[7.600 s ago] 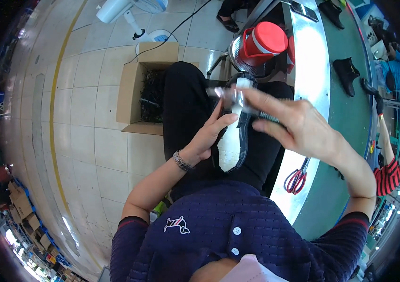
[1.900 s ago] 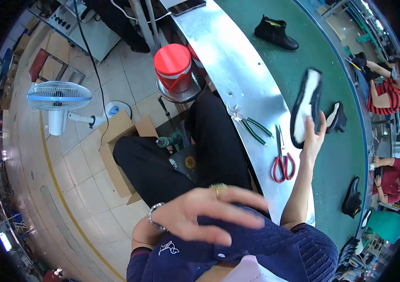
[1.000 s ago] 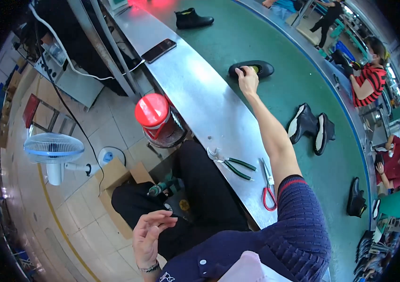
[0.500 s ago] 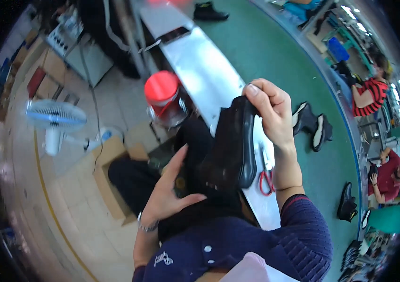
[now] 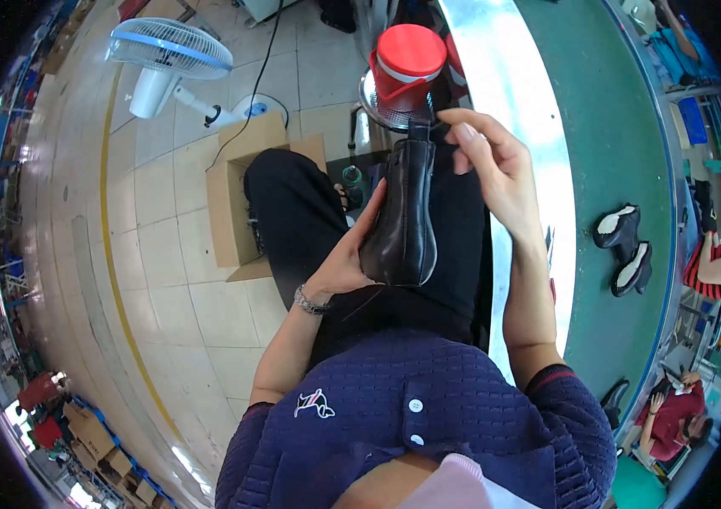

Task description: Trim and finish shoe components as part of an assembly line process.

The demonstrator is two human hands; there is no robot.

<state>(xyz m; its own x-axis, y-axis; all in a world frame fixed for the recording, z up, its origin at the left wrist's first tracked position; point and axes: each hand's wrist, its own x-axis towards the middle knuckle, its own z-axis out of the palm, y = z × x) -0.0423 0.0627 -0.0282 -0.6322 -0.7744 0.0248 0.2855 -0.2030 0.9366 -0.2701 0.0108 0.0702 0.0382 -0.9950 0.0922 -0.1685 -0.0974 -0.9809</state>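
Note:
A black ankle boot (image 5: 403, 216) is held over my lap, toe toward me and shaft pointing away. My left hand (image 5: 345, 259) cups its left side near the toe, fingers along the leather. My right hand (image 5: 496, 170) pinches the top of the shaft, thumb and fingers at the opening. Both hands grip the same boot.
A red lidded can (image 5: 407, 59) stands just beyond the boot. A green conveyor belt (image 5: 623, 144) with a metal edge runs on the right, carrying a pair of black shoes (image 5: 623, 246). An open cardboard box (image 5: 237, 204) and a fan (image 5: 170, 55) are on the tiled floor at left. Other people sit across the belt.
My right hand reached far along the belt, took a black boot and brought it back over my lap. My left hand rose and closed on the boot's side.

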